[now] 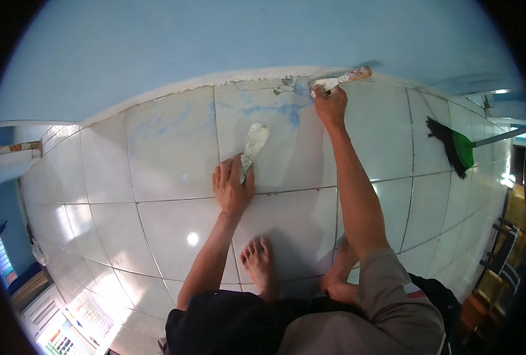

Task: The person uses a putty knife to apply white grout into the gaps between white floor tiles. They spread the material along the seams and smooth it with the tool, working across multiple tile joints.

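right grip (332, 107): arm reaching up to the foot of the wall, fingers bent and pinching a scraper with a reddish handle (355, 74) by its white-caked part. tool lies across the fingertips; handle end sticks out to the upper right, past the grip, close to the wall. far edge of its blade partly hidden by the fingers.

left grip (233, 188): lower and to the left, back of the hand up, over the floor. thumb and fingers pinching a white-crusted scraper (255, 145) at its near end; the wide end points away from the body, up and slightly right, above a tile. the two tools well apart.

just left of the right grip: a chipped patch (285, 86) at the wall base, grey and broken. beside and below it, blue smears (269, 110) over the tiles. rough white strip (186, 84) along the bottom of the blue wall (263, 35).

farther out: white tiled floor (174, 236), glossy. bare foot (258, 260) below the left grip. to the right, a broom (464, 151), green head, dark bristles, near the wall.
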{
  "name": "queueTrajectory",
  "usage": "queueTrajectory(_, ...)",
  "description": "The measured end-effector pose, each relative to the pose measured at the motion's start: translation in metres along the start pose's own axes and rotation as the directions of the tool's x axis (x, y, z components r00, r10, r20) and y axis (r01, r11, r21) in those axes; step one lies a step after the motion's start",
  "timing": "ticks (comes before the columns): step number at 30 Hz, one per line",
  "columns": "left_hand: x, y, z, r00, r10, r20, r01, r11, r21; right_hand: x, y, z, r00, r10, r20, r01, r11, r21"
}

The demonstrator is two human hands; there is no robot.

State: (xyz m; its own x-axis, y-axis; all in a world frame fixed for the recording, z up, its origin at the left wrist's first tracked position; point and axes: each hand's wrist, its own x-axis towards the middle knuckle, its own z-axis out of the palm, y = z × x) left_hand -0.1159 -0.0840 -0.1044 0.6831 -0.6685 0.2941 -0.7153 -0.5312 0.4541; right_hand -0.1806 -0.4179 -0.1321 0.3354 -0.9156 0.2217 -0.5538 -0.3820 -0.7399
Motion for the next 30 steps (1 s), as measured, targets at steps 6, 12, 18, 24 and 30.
queueTrajectory(6,0.002,0.003,-0.004,1.000,-0.006,0.009,0.006,1.000,0.014,-0.001,-0.013,0.004,0.999,0.046,0.007,-0.046,0.997,0.061)
queueTrajectory(12,0.007,0.008,-0.007,0.997,-0.048,0.065,0.049,0.999,-0.024,0.005,-0.010,0.002,0.996,0.091,-0.005,-0.091,0.996,-0.005)
queueTrajectory(18,0.004,0.006,-0.004,1.000,-0.006,0.008,0.006,1.000,-0.018,-0.002,-0.004,0.004,0.993,0.117,0.002,-0.117,0.989,0.089)
queueTrajectory(24,0.002,0.006,-0.007,1.000,-0.013,0.027,0.014,1.000,-0.007,-0.010,-0.002,0.017,0.985,0.084,-0.151,-0.042,0.964,0.262)
queueTrajectory(30,0.002,0.004,-0.005,0.999,-0.025,0.038,0.026,0.999,-0.023,-0.005,-0.016,0.019,0.994,0.094,0.060,-0.096,0.995,0.032)
